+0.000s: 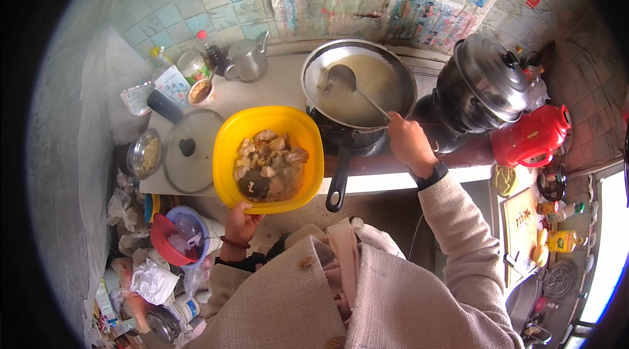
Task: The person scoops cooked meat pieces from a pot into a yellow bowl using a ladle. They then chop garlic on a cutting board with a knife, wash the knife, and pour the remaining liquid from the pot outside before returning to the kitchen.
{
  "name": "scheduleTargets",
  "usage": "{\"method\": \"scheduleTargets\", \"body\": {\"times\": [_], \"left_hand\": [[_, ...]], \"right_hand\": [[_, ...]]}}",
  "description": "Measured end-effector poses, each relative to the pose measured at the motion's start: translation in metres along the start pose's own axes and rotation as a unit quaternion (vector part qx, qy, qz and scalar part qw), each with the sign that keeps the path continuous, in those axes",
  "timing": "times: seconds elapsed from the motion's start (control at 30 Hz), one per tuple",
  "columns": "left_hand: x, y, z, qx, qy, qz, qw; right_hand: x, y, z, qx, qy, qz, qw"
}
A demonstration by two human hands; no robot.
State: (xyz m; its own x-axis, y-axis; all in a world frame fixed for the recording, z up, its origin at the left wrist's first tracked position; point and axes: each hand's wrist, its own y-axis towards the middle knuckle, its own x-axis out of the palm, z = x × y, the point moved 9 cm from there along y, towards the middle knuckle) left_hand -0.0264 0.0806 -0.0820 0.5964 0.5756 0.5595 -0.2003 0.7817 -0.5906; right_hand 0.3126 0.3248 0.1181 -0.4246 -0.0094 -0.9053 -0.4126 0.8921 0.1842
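Observation:
My left hand [244, 224] grips the near rim of a yellow plastic basin [315, 152]. Cooked-looking chunks of meat [275, 155] lie in it with some liquid; a dark round patch shows among them, which I cannot identify. My right hand [412, 142] is closed around the handle of a metal ladle [342, 77]. The ladle's bowl rests in cloudy, pale liquid [378, 76] inside a wok [310, 74]. The wok sits over a stove, its black handle [339, 177] pointing towards me, between the basin and my right arm.
Left of the basin lie a glass lid [194, 172] and a lidded container [146, 153]. A metal kettle [248, 60] stands behind. To the right are a lidded steel pot [479, 86] and a red thermos flask [533, 137]. A cutting board [521, 231] lies further right; a red bowl [167, 241] sits low left.

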Motion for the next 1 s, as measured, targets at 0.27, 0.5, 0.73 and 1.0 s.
{"method": "scheduleTargets", "body": {"times": [0.27,0.5,0.73,1.0], "left_hand": [[0.003,-0.007,0.0,0.008,-0.014,0.016,1.0],[-0.001,-0.006,0.001,0.004,0.002,0.027,1.0],[0.003,-0.006,0.001,0.005,0.003,0.019,1.0],[0.004,-0.007,0.0,-0.002,0.005,0.021,1.0]], "right_hand": [[-0.029,-0.035,-0.019,-0.014,0.189,0.014,0.982],[-0.036,-0.082,-0.035,-0.062,0.031,0.036,0.997],[-0.032,-0.106,-0.041,-0.094,-0.125,0.044,0.987],[-0.037,-0.114,-0.049,-0.125,-0.153,0.069,0.978]]}}
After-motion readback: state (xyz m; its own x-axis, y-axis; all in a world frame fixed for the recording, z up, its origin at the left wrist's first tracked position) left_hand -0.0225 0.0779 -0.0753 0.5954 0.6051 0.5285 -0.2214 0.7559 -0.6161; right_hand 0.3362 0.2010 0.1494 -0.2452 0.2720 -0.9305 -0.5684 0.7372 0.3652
